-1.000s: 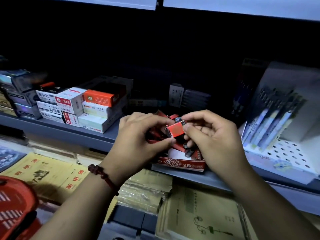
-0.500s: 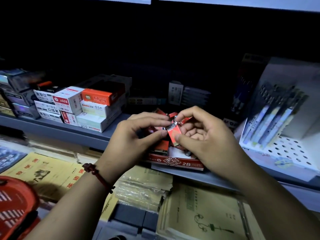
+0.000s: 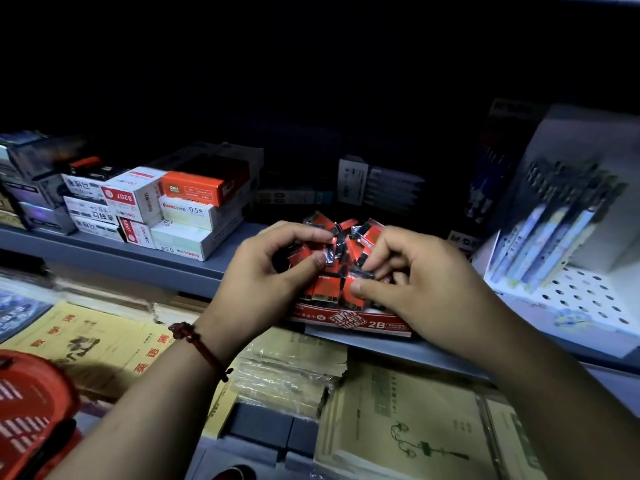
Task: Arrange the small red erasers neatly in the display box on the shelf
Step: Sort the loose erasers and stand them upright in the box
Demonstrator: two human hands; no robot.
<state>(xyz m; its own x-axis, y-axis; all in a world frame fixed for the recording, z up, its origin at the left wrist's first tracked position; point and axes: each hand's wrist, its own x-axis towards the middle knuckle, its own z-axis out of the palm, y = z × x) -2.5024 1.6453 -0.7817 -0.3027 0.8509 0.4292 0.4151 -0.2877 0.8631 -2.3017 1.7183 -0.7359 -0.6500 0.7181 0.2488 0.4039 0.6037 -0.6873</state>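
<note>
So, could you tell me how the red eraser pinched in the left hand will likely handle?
Probably light: the left hand holds the red eraser between thumb and fingertip. Its glossy wrapper may be slippery. Being blocky, it should not roll.

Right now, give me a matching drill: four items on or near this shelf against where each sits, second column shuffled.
Items:
1. display box
2. red basket
3. orange box
4. pen rack

Places:
A. bottom left corner of the view
B. on top of the white boxes
C. front edge of the shelf, below the left hand and right hand
D. right end of the shelf

Pairs: 1-C, 2-A, 3-B, 4-D
</note>
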